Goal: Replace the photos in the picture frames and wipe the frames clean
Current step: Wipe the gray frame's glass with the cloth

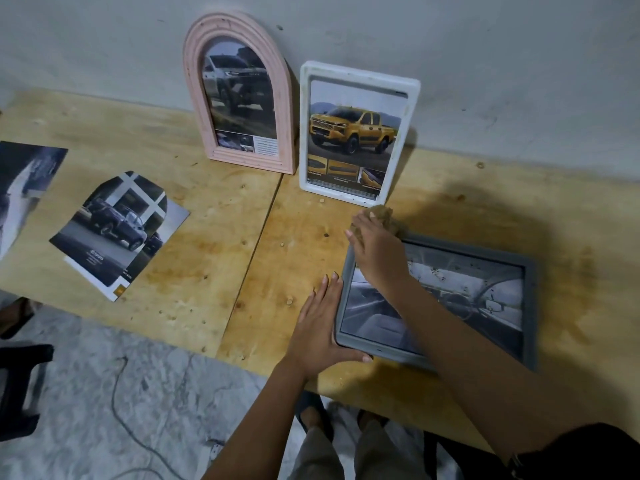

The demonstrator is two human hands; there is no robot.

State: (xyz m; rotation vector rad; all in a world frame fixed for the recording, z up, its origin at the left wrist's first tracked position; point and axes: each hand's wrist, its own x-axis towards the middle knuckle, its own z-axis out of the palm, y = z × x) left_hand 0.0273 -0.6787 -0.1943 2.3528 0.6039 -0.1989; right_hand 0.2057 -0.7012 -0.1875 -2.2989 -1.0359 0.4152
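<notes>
A grey picture frame [530, 306] lies flat on the wooden table [207, 202] at the right, holding a car-interior photo with specks on its glass. My right hand [377, 251] presses a brown cloth [384, 214] on the frame's far left corner. My left hand [322, 323] lies flat against the frame's left edge, thumb under its near corner. A pink arched frame [282, 109] and a white rectangular frame [410, 109] lean upright on the wall, each with a truck photo.
Loose cut photos [117, 233] lie on the table's left part, another dark print [24, 181] at the far left edge. A black stool [20, 386] and a cable [121, 410] are on the marble floor below. My feet stand under the table's front edge.
</notes>
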